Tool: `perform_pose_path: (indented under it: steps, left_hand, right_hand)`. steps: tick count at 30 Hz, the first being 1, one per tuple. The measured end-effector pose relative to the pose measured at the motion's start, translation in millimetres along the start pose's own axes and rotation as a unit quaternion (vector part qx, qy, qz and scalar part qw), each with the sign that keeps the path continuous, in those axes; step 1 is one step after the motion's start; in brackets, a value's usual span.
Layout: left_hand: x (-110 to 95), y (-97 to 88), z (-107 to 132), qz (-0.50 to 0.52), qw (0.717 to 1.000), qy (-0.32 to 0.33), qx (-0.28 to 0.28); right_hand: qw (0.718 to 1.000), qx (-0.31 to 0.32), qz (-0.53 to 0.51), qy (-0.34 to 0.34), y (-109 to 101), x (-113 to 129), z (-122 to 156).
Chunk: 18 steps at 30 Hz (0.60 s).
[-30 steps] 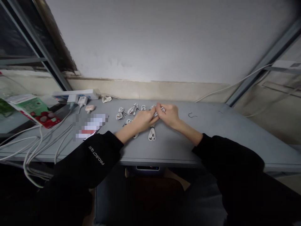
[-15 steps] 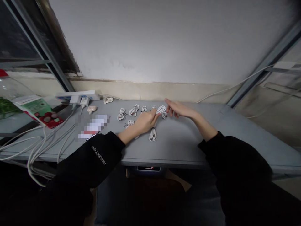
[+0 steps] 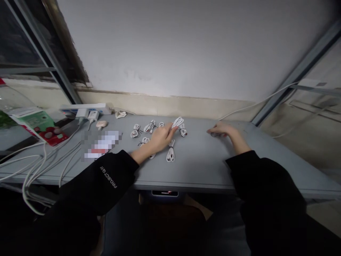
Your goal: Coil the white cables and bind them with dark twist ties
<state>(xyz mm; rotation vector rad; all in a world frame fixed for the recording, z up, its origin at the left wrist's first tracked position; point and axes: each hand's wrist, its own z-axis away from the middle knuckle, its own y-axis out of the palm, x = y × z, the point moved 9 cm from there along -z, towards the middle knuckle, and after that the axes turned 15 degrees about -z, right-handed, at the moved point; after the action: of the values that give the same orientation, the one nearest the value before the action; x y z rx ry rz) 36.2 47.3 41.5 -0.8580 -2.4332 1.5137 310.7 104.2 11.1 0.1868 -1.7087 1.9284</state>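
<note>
My left hand [image 3: 162, 138] is closed around a coiled white cable [image 3: 177, 122], whose loops stick up past the fingers. Bundled white cables lie around that hand: one bundle [image 3: 171, 153] in front, another bundle [image 3: 183, 130] just right of the held coil, and several more to the left, such as a tied bundle [image 3: 135, 131]. Black ties wrap some of the bundles. Farther right, my right hand [image 3: 221, 130] is lowered to the tabletop with fingertips pinched together. A thin black tie [image 3: 215, 134] shows under its fingers, partly hidden.
The grey table [image 3: 197, 170] runs along a wall. At the left are a power strip [image 3: 87, 108] with plugged-in chargers, a small pale pink case [image 3: 101, 124], a blurred-out flat object [image 3: 101, 145], a green and red box [image 3: 39, 124] and loose white cords [image 3: 29, 167].
My right hand has moved right, away from the coil, and down to the table, its fingers closing from spread to pinched. My left hand still holds the coiled cable.
</note>
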Motion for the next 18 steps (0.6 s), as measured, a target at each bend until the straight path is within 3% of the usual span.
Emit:
perform_pose_path:
  steps: [6, 10, 14, 18]
  left_hand:
    - [0, -0.9, 1, 0.020, 1.000, 0.003, -0.010]
    - [2, 0.1, 0, 0.038, 0.999, -0.007, -0.006]
    - [4, -0.4, 0, 0.072, 0.997, -0.017, -0.012]
    - [6, -0.5, -1, 0.144, 0.989, -0.027, -0.019]
  right_hand:
    - [0.999, 0.020, -0.036, 0.027, 8, -8, -7]
    - [0.989, 0.062, -0.131, 0.011, 21, 0, -4]
    - [0.965, 0.123, -0.226, -0.041, 32, 19, 2]
    - [0.926, 0.207, -0.281, -0.142, 44, 47, 13]
